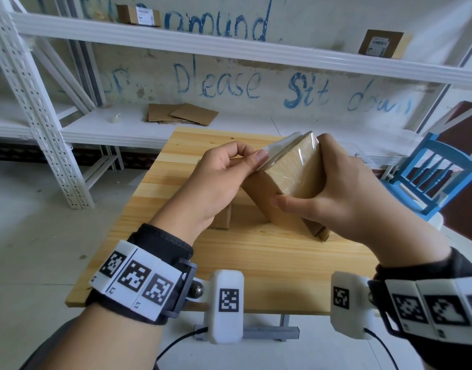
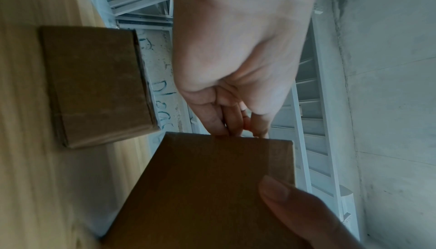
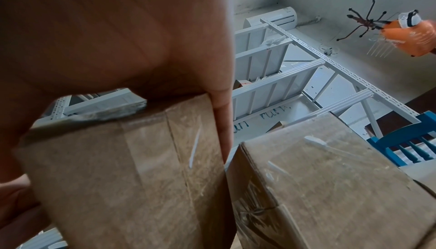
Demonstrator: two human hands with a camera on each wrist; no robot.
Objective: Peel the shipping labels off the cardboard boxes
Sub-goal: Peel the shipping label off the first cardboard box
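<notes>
A brown cardboard box [image 1: 282, 217] stands tilted on one corner on the wooden table [image 1: 256, 263]. My right hand [image 1: 299, 172] grips it, thumb on the near side and fingers over the taped top edge. My left hand [image 1: 256, 156] pinches a pale, glossy label [image 1: 280, 149] that stands partly lifted off the box's upper face. From the left wrist, the left fingers [image 2: 235, 122] meet the box's [image 2: 207, 187] top edge. The right wrist view shows the held box [image 3: 118, 178] and the lifted label [image 3: 94, 115]. A second box [image 1: 224, 217] lies on the table behind my left hand.
White metal shelving [image 1: 229, 49] runs behind the table, with two labelled boxes [image 1: 138, 14] [image 1: 381, 44] on the upper shelf and flat cardboard pieces [image 1: 181, 114] on the lower. A blue chair [image 1: 437, 172] stands to the right. Another taped box [image 3: 330, 178] sits beside the held one.
</notes>
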